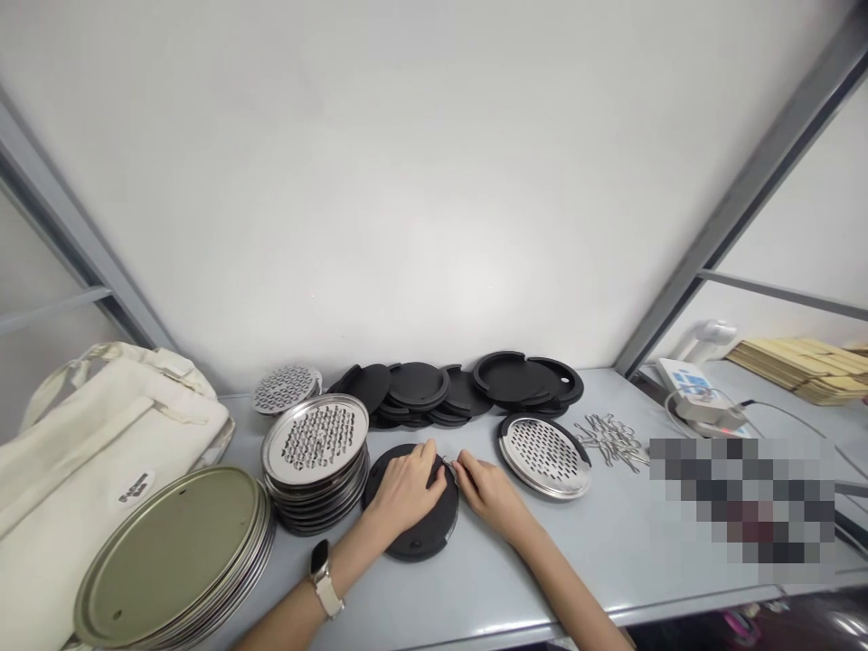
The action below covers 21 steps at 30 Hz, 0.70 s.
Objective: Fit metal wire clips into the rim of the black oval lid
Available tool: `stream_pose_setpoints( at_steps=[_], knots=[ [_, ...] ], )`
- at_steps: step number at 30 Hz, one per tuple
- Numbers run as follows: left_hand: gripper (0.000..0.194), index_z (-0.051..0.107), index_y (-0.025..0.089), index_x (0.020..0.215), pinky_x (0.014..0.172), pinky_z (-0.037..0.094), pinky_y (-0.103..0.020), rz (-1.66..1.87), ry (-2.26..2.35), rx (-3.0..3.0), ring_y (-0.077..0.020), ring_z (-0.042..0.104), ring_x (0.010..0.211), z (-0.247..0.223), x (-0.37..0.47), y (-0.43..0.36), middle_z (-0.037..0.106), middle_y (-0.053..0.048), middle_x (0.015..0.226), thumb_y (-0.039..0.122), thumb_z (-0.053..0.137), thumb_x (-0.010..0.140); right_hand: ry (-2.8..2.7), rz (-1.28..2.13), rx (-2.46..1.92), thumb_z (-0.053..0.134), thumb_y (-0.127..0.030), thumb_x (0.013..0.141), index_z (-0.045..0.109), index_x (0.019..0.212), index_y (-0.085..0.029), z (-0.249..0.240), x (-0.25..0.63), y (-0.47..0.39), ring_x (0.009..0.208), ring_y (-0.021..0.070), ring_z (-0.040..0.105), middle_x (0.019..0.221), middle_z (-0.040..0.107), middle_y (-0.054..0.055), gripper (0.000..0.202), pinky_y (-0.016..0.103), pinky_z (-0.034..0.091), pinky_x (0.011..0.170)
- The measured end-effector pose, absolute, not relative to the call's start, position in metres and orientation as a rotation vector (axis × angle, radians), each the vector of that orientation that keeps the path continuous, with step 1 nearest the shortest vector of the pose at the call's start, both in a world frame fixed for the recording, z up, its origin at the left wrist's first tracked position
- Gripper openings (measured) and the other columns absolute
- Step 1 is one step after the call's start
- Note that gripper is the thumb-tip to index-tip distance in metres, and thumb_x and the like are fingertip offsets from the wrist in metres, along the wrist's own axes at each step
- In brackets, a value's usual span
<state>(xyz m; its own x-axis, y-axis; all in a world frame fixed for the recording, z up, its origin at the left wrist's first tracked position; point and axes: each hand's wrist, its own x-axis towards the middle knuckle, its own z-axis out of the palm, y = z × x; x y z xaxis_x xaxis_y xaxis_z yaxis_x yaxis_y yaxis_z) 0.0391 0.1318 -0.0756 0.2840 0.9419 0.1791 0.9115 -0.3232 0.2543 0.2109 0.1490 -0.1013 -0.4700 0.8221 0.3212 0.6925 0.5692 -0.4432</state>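
Observation:
A round black disc (421,524) with a raised rim section lies on the grey table in front of me. My left hand (410,488) is closed over its upper part, fingers curled at the edge. At the disc's upper right edge, my right hand (488,493) pinches a small metal wire clip (446,460); whether the clip is hooked through the disc cannot be made out. To the right are a round metal grater plate (546,455) with a partial black rim and a loose pile of wire clips (614,441).
Left of my hands stands a stack of grater plates (316,443), with another perforated plate (285,389) behind. Overlapping black discs (417,387) line the wall. Olive-green oval trays (169,556) and a cream bag (101,434) occupy the left. A white device (698,393) with cables sits right.

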Motion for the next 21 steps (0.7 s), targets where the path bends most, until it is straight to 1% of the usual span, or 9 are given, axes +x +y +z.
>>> stream_pose_setpoints(
  at_steps=[5, 10, 15, 21],
  knots=[
    [0.011, 0.043, 0.018, 0.091, 0.062, 0.039, -0.029, 0.445, 1.784, 2.472, -0.0204, 0.059, 0.074, -0.0759, 0.0372, 0.1319, 0.056, -0.004, 0.085, 0.029, 0.04, 0.09, -2.316, 0.354, -1.223, 0.027, -0.03, 0.097, 0.042, 0.082, -0.021, -0.1011, 0.2114, 0.1489, 0.054, 0.0159, 0.054, 0.061, 0.055, 0.0, 0.023, 0.023, 0.033, 0.052],
    [0.009, 0.044, 0.019, 0.09, 0.058, 0.037, -0.029, 0.393, 1.662, 2.586, -0.0196, 0.058, 0.07, -0.0716, 0.0319, 0.1332, 0.055, -0.003, 0.083, 0.027, 0.039, 0.09, -2.337, 0.315, -1.234, 0.027, -0.029, 0.097, 0.043, 0.083, -0.021, -0.1019, 0.2114, 0.1483, 0.055, 0.0161, 0.054, 0.061, 0.054, 0.0, 0.022, 0.023, 0.032, 0.052],
    [0.008, 0.045, 0.019, 0.09, 0.061, 0.036, -0.029, 0.39, 1.533, 2.638, -0.019, 0.057, 0.073, -0.0687, 0.0315, 0.1314, 0.056, -0.002, 0.086, 0.027, 0.041, 0.089, -2.369, 0.273, -1.223, 0.028, -0.028, 0.097, 0.043, 0.083, -0.021, -0.1044, 0.211, 0.1486, 0.056, 0.016, 0.053, 0.061, 0.053, 0.0, 0.021, 0.024, 0.031, 0.054],
    [0.009, 0.044, 0.02, 0.089, 0.061, 0.036, -0.028, 0.408, 1.522, 2.587, -0.0189, 0.057, 0.073, -0.0697, 0.032, 0.1316, 0.056, -0.002, 0.084, 0.028, 0.041, 0.089, -2.388, 0.296, -1.201, 0.027, -0.026, 0.097, 0.043, 0.083, -0.021, -0.105, 0.2118, 0.1496, 0.057, 0.0157, 0.052, 0.062, 0.053, -0.001, 0.022, 0.024, 0.03, 0.055]
  ],
)
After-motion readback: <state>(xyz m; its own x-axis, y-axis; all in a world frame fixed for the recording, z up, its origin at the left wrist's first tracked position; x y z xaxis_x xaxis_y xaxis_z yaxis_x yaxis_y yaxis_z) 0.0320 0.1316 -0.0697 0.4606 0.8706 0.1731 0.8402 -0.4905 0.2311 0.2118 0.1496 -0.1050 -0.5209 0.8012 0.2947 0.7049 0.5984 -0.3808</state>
